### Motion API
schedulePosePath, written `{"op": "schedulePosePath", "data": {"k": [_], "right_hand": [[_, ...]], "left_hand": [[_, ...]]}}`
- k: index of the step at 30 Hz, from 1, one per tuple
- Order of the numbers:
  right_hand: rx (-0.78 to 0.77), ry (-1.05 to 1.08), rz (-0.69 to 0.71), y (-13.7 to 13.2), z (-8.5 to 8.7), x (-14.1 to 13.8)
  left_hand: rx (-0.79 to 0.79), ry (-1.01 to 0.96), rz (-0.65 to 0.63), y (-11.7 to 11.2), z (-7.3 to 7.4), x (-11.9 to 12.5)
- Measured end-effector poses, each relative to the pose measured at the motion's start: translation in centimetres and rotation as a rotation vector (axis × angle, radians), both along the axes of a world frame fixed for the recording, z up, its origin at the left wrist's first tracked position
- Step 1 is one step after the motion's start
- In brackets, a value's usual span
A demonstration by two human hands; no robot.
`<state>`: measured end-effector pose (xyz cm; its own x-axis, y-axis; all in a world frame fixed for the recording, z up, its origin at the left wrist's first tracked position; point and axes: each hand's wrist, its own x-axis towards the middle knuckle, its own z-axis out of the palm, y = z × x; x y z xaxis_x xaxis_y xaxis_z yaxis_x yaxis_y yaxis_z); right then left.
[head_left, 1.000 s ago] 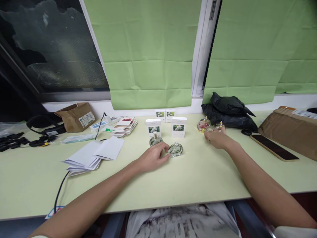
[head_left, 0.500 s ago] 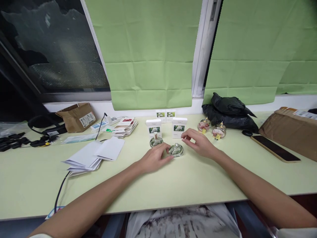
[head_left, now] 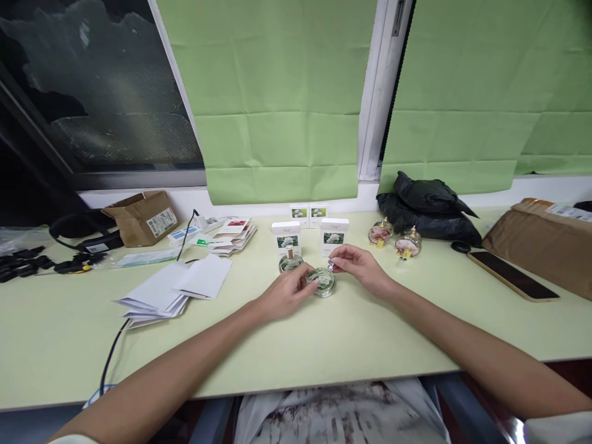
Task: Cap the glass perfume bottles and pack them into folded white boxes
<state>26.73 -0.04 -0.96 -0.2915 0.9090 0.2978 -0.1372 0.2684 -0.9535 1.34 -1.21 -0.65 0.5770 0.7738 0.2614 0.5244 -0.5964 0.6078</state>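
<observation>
the pale green table [head_left: 379,333] runs wide from left to right, and its front edge lies close to the person. the part in front of both forearms is bare, so there is free room toward the person. behind the hands the room is tighter: two white boxes [head_left: 333,235] with a flower picture stand just behind, with two smaller ones [head_left: 308,213] further back at the wall. to the left lie white envelopes [head_left: 178,285] and a black cable [head_left: 113,351]; to the right, well apart, a phone [head_left: 509,275] lies flat near a brown parcel [head_left: 543,242].

the round glass bottle [head_left: 322,282] stands on the table at the middle, between the two hands. the left hand [head_left: 285,295] is closed around its left side, fingers curled on the glass. the right hand [head_left: 358,266] pinches the small cap at the top of the bottle with thumb and fingertips, the other fingers loosely bent. a second glass bottle [head_left: 290,263] stands just behind the left hand, beside the boxes. two more bottles [head_left: 393,238] with reddish content stand further right, in front of a black plastic bag [head_left: 430,206].

the print on the white boxes is too small to read. a cardboard box [head_left: 144,217] at the far left carries a white shipping label with a barcode, but the words cannot be made out.
</observation>
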Motion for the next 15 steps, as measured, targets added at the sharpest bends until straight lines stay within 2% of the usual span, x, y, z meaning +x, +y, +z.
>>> {"op": "schedulePosePath", "data": {"k": [3, 6, 15], "right_hand": [[-0.144, 0.065, 0.016, 0.34, -0.43, 0.17], [-0.219, 0.109, 0.027, 0.34, -0.63, 0.18], [-0.216, 0.1, 0.037, 0.24, -0.6, 0.16]], "left_hand": [[-0.03, -0.04, 0.008, 0.23, -0.19, 0.0], [-0.054, -0.063, 0.02, 0.41, -0.38, 0.0], [-0.069, -0.09, 0.037, 0.48, -0.41, 0.1]]}}
